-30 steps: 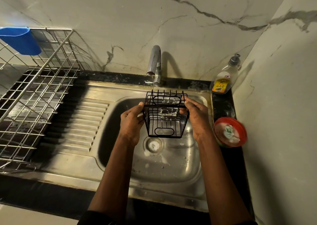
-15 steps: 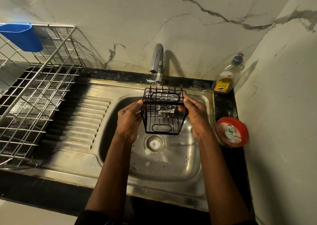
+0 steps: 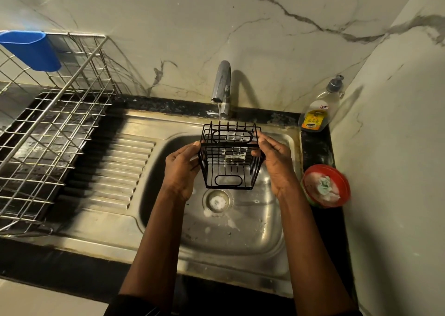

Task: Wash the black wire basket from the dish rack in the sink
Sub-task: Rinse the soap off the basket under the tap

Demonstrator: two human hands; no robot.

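The black wire basket (image 3: 230, 156) is held above the steel sink (image 3: 240, 231), under the tap (image 3: 222, 86), where a thin stream of water runs onto its far rim. Suds cling to its wires. My left hand (image 3: 181, 168) grips its left side, thumb on the rim. My right hand (image 3: 274, 159) grips its right side, fingers curled over the top edge. The basket tilts with its open top facing up and slightly toward me.
A metal dish rack (image 3: 48, 132) with a blue plastic cup (image 3: 31, 50) stands on the left by the ribbed drainboard (image 3: 108, 171). A dish soap bottle (image 3: 317, 108) and a red tub with a scrubber (image 3: 325, 185) sit on the right ledge. The drain (image 3: 218, 201) holds foam.
The basket has stayed under the running tap, shifting only slightly toward the spout. Both hands keep the same hold on its sides.
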